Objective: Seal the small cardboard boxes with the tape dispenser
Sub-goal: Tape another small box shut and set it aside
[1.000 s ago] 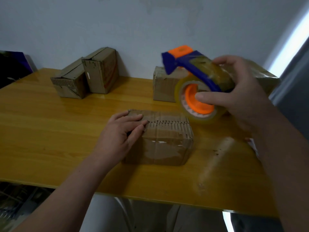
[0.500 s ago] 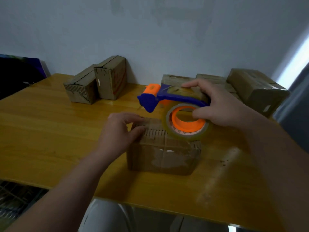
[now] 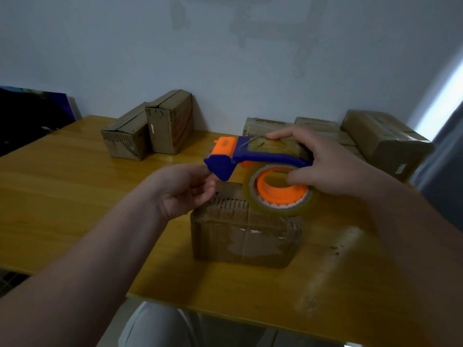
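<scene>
A small cardboard box (image 3: 245,236) with clear tape on its front face stands mid-table, near the front edge. Just above its top, my right hand (image 3: 333,166) grips the blue and orange tape dispenser (image 3: 263,156), thumb against the orange core of the clear tape roll (image 3: 278,196). The dispenser's nose points left. My left hand (image 3: 180,191) is raised off the box, its fingertips drawn together right at that nose. Whether tape lies between them does not show.
Two small boxes (image 3: 125,139) (image 3: 170,123) stand at the back left against the wall. Several more boxes (image 3: 383,136) sit at the back right, behind my right hand. A dark object (image 3: 30,116) lies beyond the yellow wooden table (image 3: 62,191) on the left.
My right hand brought the dispenser down and left, to just above the box. My left hand lifted off the box top and rose to the dispenser's nose.
</scene>
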Motion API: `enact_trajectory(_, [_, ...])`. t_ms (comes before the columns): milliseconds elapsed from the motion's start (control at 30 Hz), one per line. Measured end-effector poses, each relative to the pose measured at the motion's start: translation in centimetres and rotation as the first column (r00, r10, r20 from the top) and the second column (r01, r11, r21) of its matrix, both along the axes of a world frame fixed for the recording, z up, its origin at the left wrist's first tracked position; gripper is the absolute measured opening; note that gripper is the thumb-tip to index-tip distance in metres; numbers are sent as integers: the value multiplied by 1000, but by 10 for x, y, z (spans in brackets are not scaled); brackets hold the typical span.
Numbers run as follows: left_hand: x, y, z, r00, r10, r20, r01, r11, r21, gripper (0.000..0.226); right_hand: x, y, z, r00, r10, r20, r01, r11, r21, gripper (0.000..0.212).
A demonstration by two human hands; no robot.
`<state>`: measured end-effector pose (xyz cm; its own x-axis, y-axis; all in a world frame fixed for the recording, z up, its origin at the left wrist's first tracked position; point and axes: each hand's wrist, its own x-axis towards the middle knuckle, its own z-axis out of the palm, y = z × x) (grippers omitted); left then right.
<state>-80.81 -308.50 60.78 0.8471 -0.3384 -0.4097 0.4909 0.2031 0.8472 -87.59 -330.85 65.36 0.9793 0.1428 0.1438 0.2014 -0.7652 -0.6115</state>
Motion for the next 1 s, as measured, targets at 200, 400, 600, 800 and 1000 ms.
enact_trajectory(200, [7, 19, -4, 984, 9, 178, -43, 981, 190, 9, 0, 3, 18, 997, 53, -50, -58, 994, -88, 64])
enact_trajectory(400, [9, 37, -24, 971, 105, 216, -166, 944, 286, 10, 0, -9, 25, 995, 37, -97, -52, 986, -158, 56])
enact_trajectory(600, [5, 33, -44, 941, 167, 295, -263, 909, 324, 14, 4, 5, 24, 995, 17, -98, -44, 958, -283, 55])
enact_trajectory(800, [5, 28, -56, 925, 193, 329, -309, 884, 352, 17, 5, 16, 25, 995, 14, -98, -45, 947, -318, 53])
enact_trajectory(1000, [3, 23, -72, 909, 167, 382, -329, 849, 414, 22, 7, 17, 23, 996, 2, -89, -31, 945, -325, 54])
